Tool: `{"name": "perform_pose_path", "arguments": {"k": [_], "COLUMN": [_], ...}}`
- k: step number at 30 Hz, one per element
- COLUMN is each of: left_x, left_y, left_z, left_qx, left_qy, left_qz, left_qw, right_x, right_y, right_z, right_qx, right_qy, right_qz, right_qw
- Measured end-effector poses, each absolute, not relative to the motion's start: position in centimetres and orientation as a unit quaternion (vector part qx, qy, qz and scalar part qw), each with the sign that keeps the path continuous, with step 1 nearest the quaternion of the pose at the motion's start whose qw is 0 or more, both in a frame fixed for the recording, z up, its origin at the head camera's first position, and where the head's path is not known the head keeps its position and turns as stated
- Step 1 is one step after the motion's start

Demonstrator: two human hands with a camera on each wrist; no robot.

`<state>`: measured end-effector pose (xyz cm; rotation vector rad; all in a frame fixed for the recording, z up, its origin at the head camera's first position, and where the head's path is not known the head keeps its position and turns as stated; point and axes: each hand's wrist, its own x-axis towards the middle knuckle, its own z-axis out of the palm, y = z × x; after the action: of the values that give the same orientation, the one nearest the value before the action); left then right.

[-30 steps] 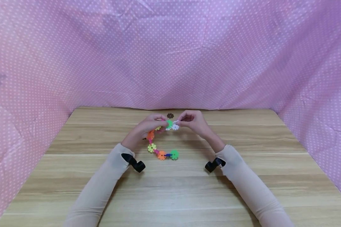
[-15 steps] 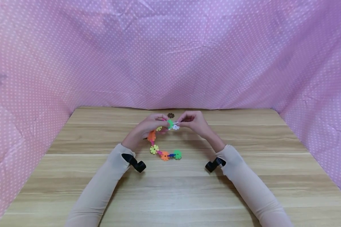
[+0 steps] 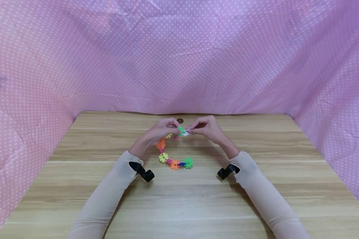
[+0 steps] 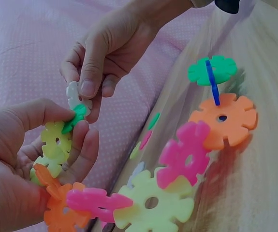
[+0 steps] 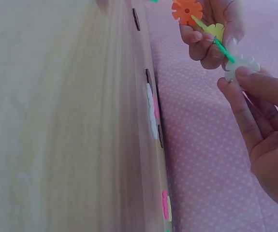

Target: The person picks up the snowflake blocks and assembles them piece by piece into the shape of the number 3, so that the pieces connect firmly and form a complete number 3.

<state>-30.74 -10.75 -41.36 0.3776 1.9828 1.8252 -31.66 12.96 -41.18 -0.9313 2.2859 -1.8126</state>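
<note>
My left hand (image 3: 157, 131) pinches a green snowflake-shaped plastic disc (image 4: 74, 119) at one end of a chain of slotted discs. My right hand (image 3: 210, 129) grips a white snowflake disc (image 5: 247, 63) between thumb and fingers. Where the green disc's edge meets the white one they touch; how deep the slots engage is hard to tell. From the left hand the chain hangs in a curve, with yellow, orange and pink pieces. Beyond a pink disc (image 4: 184, 157) come an orange disc (image 4: 238, 113), a blue disc (image 4: 212, 79) and a green end disc (image 4: 226, 73).
A brown disc (image 3: 180, 120) lies on the wooden table (image 3: 185, 205) behind the hands. Along the table's far edge lie more loose discs, among them a white one (image 5: 151, 113) and a pink one (image 5: 165, 205). Pink dotted cloth (image 3: 179, 59) hangs behind.
The hanging part of the chain has swung slightly to the right. Both hands stay close together, the green disc shifting a little right; the white disc now shows more edge-on.
</note>
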Motion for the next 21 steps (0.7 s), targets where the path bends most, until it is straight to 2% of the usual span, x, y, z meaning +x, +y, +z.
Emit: {"name": "perform_pose_path", "arguments": {"k": [16, 21], "left_x": [-30.5, -30.6], "left_y": [-11.0, -11.4], "left_z": [-40.9, -40.8], "left_qx": [0.146, 0.133], "left_qy": [0.713, 0.726], "left_qz": [0.657, 0.644], "left_qw": [0.196, 0.203], "right_x": [-31.1, -31.0], "right_y": [12.2, 11.9], "right_z": [-41.3, -40.7], "right_qx": [-0.302, -0.296], "right_qy": [0.751, 0.775], "right_qz": [-0.587, -0.557], "right_qw": [0.011, 0.033]}}
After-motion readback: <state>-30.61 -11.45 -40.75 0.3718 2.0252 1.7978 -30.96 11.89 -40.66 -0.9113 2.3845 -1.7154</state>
